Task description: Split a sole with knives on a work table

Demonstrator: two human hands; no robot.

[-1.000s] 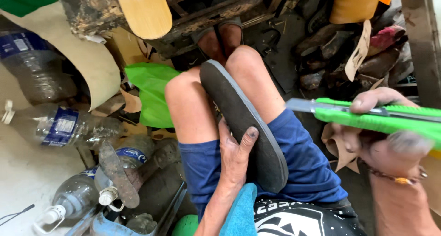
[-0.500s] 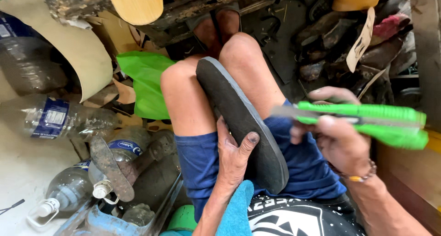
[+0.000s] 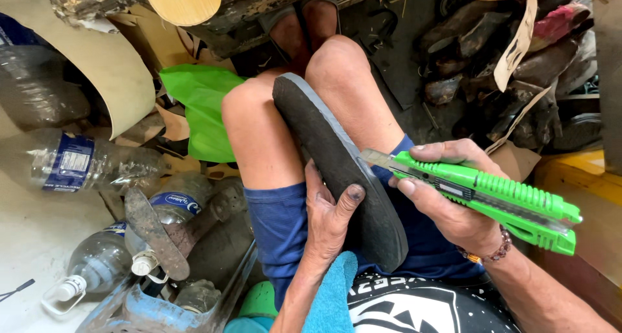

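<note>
Since the earlier frame the right hand [image 3: 453,200] has brought the bright green plastic utility knife [image 3: 483,194] leftward, so its steel blade tip now lies at the edge of the dark rubber sandal sole [image 3: 337,171]; a moment ago it was held clear, toward the right of the frame.

The sole stands on edge at frame centre, wedged between the bare knees and running down to the blue shorts [image 3: 278,223]. The left hand [image 3: 330,219] is clamped on its lower part, thumb pressed against the face. The right hand is closed round the knife handle, forefinger along the top.

Judgement: the step in hand is setting the blade to the sole's rim for trimming. The next move calls for a firm brace from the left hand and a controlled draw with the thumb kept off the blade's line.

Left of centre lies a green plastic bag [image 3: 197,109]; clear plastic bottles [image 3: 84,164] crowd the lower left. Worn shoes [image 3: 492,61] are heaped upper right.
</note>
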